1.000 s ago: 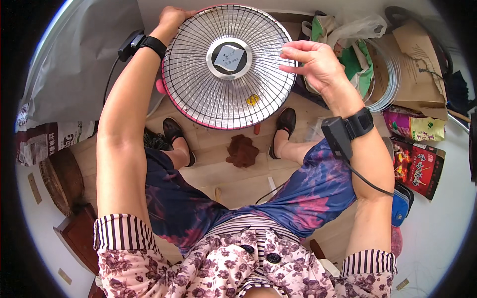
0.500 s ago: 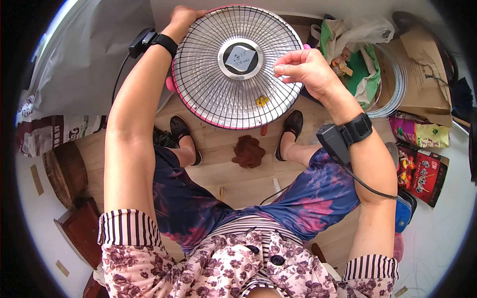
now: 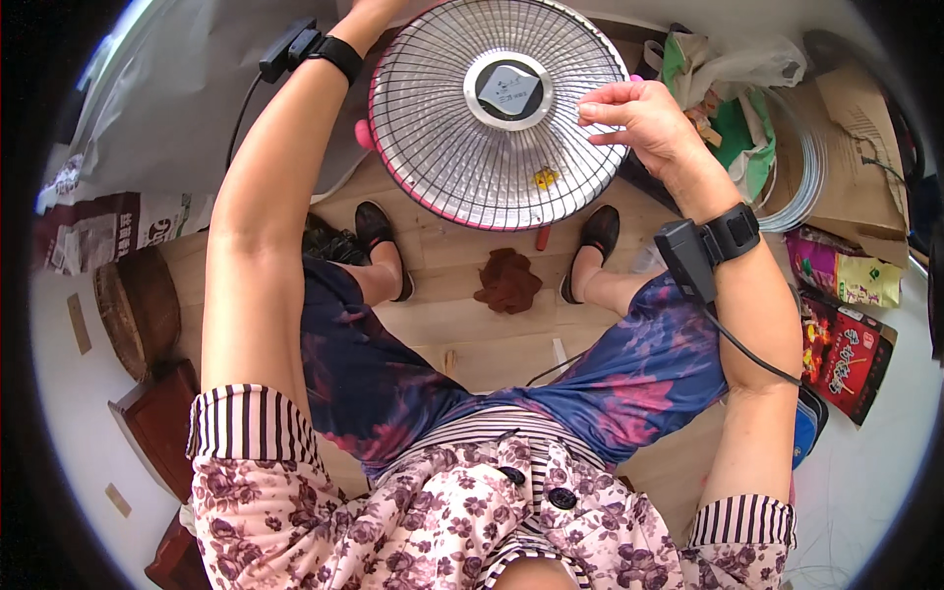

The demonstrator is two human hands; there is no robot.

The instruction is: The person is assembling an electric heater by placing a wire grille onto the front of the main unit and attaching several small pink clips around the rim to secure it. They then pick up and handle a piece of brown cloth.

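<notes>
A round dish-shaped electric heater [image 3: 433, 162] stands in front of me, with a black wire guard over a ribbed silver reflector and a pink rim. At its centre sits a silver ring around a pale diamond-shaped label [image 3: 510, 90]; a yellow sticker [image 3: 546, 178] shows lower down. My left hand [image 3: 376, 10] is at the heater's upper left edge, its fingers cut off by the top of the view. Over the right side of the guard, my right hand [image 3: 644, 120] is closed with fingers bent toward the thumb; anything between the fingertips is too small to make out.
A crumpled brown cloth [image 3: 507, 281] lies on the floor between my feet. On the right are a green-and-white bag [image 3: 744, 138], a wire coil [image 3: 808, 177], cardboard [image 3: 855, 147] and a red box [image 3: 848, 356]. A round wooden block [image 3: 138, 310] stands at left.
The heater appears higher and further right in view. My right hand stays by the guard's right side, its fingers a little more spread. My left hand has slipped mostly past the top edge.
</notes>
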